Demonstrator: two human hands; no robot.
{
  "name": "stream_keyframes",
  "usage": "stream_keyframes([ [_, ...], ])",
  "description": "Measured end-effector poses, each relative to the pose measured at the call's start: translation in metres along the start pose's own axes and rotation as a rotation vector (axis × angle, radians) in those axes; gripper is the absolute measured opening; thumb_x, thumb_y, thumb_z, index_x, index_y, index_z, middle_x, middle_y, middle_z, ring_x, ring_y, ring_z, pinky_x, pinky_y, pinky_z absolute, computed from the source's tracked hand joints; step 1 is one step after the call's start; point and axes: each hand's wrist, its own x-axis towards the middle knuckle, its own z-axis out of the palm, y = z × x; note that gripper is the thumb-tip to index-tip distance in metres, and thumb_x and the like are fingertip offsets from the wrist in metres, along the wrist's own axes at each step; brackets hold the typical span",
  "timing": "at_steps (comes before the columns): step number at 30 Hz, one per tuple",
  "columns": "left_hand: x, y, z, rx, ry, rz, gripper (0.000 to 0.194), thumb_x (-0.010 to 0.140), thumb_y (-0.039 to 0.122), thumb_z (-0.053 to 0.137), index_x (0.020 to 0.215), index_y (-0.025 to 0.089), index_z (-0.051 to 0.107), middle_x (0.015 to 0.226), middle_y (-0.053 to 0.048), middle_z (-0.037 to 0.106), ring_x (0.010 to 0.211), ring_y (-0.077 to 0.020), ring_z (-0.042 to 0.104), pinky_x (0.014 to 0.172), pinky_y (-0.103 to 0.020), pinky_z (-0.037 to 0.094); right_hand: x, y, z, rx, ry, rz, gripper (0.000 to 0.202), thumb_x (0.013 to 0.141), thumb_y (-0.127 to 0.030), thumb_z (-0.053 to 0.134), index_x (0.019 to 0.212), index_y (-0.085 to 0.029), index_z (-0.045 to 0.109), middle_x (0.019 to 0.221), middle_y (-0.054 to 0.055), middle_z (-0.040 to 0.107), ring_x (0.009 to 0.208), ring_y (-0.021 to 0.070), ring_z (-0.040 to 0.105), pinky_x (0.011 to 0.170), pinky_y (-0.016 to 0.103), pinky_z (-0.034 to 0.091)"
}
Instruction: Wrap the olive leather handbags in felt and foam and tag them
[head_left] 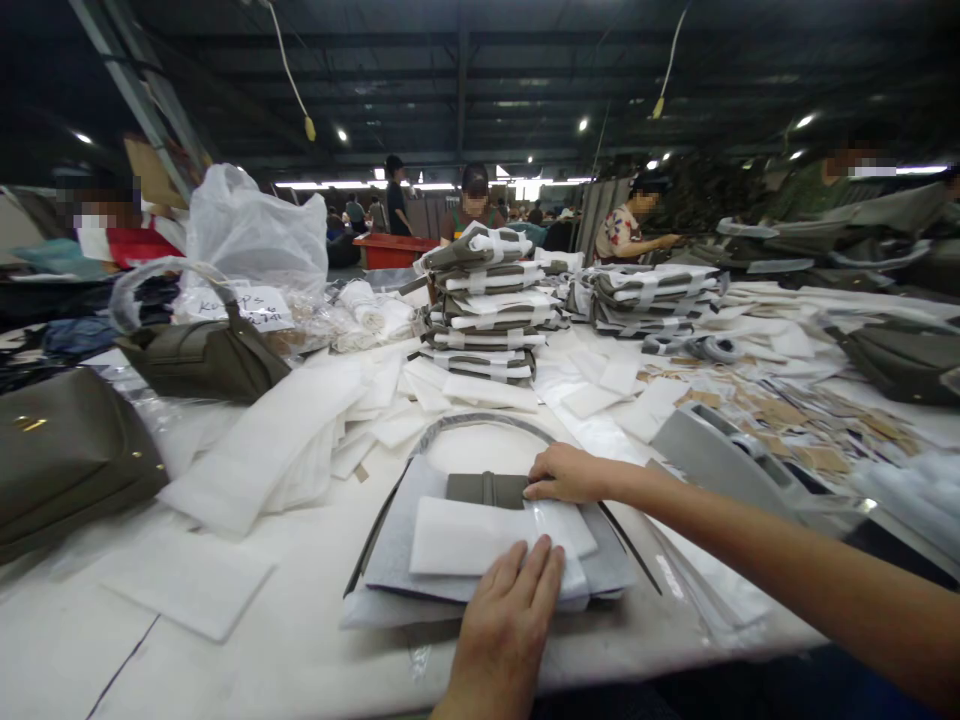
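Roof (405, 85) is dim w/ glary lts (583, 125), table (300, 650) brt.

Sheets (262, 440) lie left of the centre bag (466, 489), a tape dispenser (724, 458) right, stacked bags (484, 312) behind.

A white label (244, 308) by the plastic bag (255, 228) bears handwriting beginning with "K", the rest unclear.

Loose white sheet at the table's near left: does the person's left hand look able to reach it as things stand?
Probably yes: the left hand would have to leave the white pad, but only a low corner of the wrapped bag and tabletop seem to lie between hand and loose white sheet.
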Motion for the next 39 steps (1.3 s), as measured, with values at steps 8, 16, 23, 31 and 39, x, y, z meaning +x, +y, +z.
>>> stream_keyframes([
  [8, 0.009, -0.019, -0.026, -0.124, -0.087, 0.158, 0.037, 0.101, 0.022, 0.047, 0.137, 0.014, 0.053, 0.139, -0.006, 0.06, 0.129, -0.0147, 0.054, 0.112, -0.029, 0.043, -0.101, -0.046, 0.07, 0.071, 0.539, -0.197, 0.054, 0.088, -0.036, 0.064, 0.14, -0.026, 0.053, 0.136, 0.01, 0.062, 0.129, 0.0284, 0.055, 0.12, 0.053, 0.023],
  [16, -0.001, -0.074, -0.076, 0.148, -0.304, 0.216, 0.073, 0.083, 0.027, 0.074, 0.147, 0.019, 0.039, 0.151, -0.01, 0.046, 0.14, -0.0284, 0.043, 0.111, -0.049, 0.043, -0.108, -0.003, 0.094, -0.26, 0.671, -0.298, 0.073, 0.077, -0.003, 0.051, 0.147, -0.021, 0.043, 0.146, 0.007, 0.054, 0.135, 0.026, 0.05, 0.12, 0.054, 0.023],
  [23, -0.008, -0.075, -0.061, 0.063, -0.213, 0.034, 0.059, 0.087, 0.007, 0.06, 0.142, 0.021, 0.045, 0.141, -0.009, 0.058, 0.127, -0.0214, 0.057, 0.104, -0.038, 0.052, -0.125, -0.008, 0.089, -0.025, 0.835, -0.061, 0.035, 0.093, -0.015, 0.045, 0.121, -0.023, 0.063, 0.124, 0.01, 0.068, 0.117, 0.0273, 0.062, 0.104, 0.047, 0.046],
  [31, -0.016, -0.076, -0.049, -0.053, -0.123, -0.029, 0.056, 0.09, 0.002, 0.044, 0.142, 0.024, 0.048, 0.138, -0.005, 0.061, 0.126, -0.0181, 0.058, 0.103, -0.035, 0.051, -0.108, -0.078, 0.114, 1.408, 0.369, 0.24, 0.031, 0.077, -0.049, 0.069, 0.089, -0.024, 0.054, 0.086, 0.002, 0.069, 0.095, 0.0256, 0.069, 0.082, 0.035, 0.055],
  [39, -0.026, -0.079, -0.052, -0.039, -0.063, -0.085, 0.052, 0.096, 0.013, 0.042, 0.147, 0.025, 0.041, 0.137, -0.004, 0.061, 0.12, -0.017, 0.062, 0.094, -0.028, 0.056, -0.081, -0.109, 0.107, 2.281, 0.647, 0.292, 0.038, 0.059, -0.026, 0.074, 0.093, -0.025, 0.056, 0.096, 0.002, 0.071, 0.103, 0.0214, 0.068, 0.109, 0.039, 0.043],
])
